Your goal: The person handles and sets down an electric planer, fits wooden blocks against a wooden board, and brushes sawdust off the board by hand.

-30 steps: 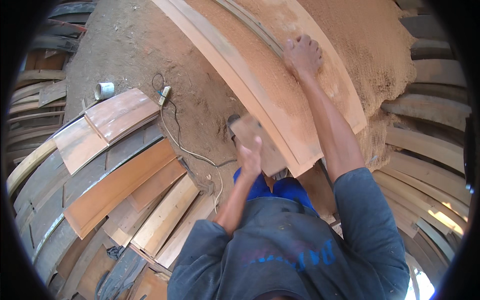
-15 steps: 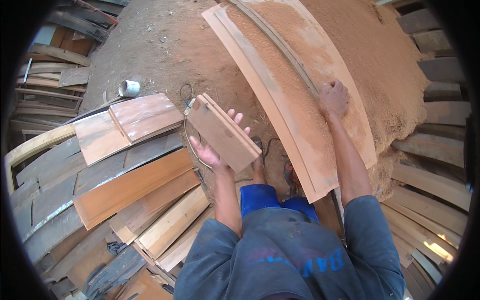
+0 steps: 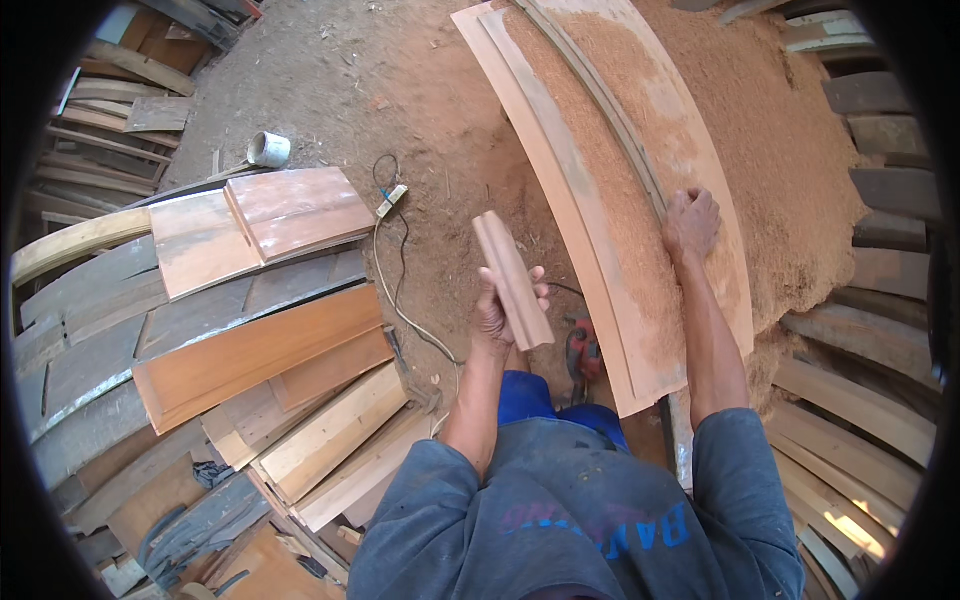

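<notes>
Nearest the body, a red power tool [image 3: 582, 352] shows low between the person's legs and the bench [image 3: 645, 372]. Just beyond it, the left hand [image 3: 492, 308] holds a wooden block [image 3: 512, 278] in the air left of the bench, thumb on one side and fingers wrapped round the other. Half a second ago the block lay across an open palm with its broad face showing; now it is turned so its narrow, grooved side faces up. I judge this as handling the block, not cutting or shaping it. The left forearm rises from the lower edge, elbow bent.

The right arm reaches farther, almost straight, and the right hand [image 3: 692, 225] rests at the near end of a long strip [image 3: 605, 100] on the dusty bench. Its fingers are curled; whether they grip anything, I cannot tell.
</notes>
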Motion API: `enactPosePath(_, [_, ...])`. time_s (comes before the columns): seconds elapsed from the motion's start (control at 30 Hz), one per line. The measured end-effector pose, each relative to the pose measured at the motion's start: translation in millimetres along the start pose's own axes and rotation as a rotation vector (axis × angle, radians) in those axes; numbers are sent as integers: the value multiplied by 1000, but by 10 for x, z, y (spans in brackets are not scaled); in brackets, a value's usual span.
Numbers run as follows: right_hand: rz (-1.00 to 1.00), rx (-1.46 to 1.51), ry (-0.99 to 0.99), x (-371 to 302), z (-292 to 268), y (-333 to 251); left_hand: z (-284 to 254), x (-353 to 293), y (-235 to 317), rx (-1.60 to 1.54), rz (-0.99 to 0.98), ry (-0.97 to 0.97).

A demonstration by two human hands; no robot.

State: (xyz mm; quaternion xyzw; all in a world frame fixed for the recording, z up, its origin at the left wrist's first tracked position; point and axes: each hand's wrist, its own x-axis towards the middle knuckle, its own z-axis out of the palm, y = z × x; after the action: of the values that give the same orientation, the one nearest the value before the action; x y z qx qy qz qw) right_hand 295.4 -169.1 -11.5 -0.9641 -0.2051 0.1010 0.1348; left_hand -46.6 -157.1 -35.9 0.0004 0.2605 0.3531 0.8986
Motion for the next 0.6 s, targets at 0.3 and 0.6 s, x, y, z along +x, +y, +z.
enactPosePath(0.3, [-14,-2,8,30,52,53,18,200,-253,595,175,228])
enactPosePath(0.6, [-15,17,0,18,29,51,54,126,-676,674,271,206])
